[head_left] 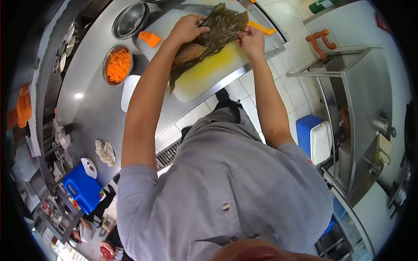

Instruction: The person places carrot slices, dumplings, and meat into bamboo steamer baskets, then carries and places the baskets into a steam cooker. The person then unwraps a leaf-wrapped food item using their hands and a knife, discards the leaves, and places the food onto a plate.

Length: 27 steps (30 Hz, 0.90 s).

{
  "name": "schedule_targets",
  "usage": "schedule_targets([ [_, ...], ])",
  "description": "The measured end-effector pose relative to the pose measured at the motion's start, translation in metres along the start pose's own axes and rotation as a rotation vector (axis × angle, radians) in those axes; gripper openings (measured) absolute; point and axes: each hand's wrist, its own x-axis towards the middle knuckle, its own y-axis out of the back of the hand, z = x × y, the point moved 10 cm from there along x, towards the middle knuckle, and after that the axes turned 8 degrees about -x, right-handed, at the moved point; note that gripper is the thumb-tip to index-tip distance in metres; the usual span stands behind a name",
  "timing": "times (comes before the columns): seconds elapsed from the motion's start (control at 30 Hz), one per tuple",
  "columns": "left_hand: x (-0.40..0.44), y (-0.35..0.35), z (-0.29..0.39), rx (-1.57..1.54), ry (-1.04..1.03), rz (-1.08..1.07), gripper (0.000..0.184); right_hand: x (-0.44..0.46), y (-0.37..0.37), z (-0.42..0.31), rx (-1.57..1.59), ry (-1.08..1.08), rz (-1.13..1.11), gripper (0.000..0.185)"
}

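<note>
A dark, glossy leaf-like wrap (220, 28) lies over a white cutting board (187, 89) stained yellow in the middle. Brown food (189, 54) shows at the wrap's lower left part. My left hand (189, 29) rests on the wrap's upper left side, thumb and fingers apart. At the wrap's right edge, my right hand (252, 40) pinches it between thumb and fingers. An orange-handled tool (262, 28) lies just beyond my right hand, its other end hidden. An orange piece (150, 39) sits at the board's left edge.
Left of the board, a metal bowl of orange strips (118, 65) and nested metal bowls (129, 21) stand on the steel counter (87, 108). A cloth (105, 153) and blue jug (82, 187) are farther back. A blue cooler (307, 130) is at right. People are at lower left.
</note>
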Motion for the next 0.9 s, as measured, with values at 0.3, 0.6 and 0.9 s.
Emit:
schedule_targets([
  [0.3, 0.026, -0.011, -0.016, 0.029, 0.144, -0.187, 0.050, -0.015, 0.069, 0.011, 0.262, 0.011, -0.041, 0.010],
  [0.6, -0.097, -0.014, 0.129, -0.197, -0.032, -0.011, 0.079, -0.077, 0.068, -0.059, 0.673, -0.014, -0.326, 0.013],
  [0.9, -0.208, 0.057, 0.122, -0.507, -0.016, 0.261, 0.032, -0.146, -0.010, -0.096, 0.658, -0.005, -0.687, 0.016],
])
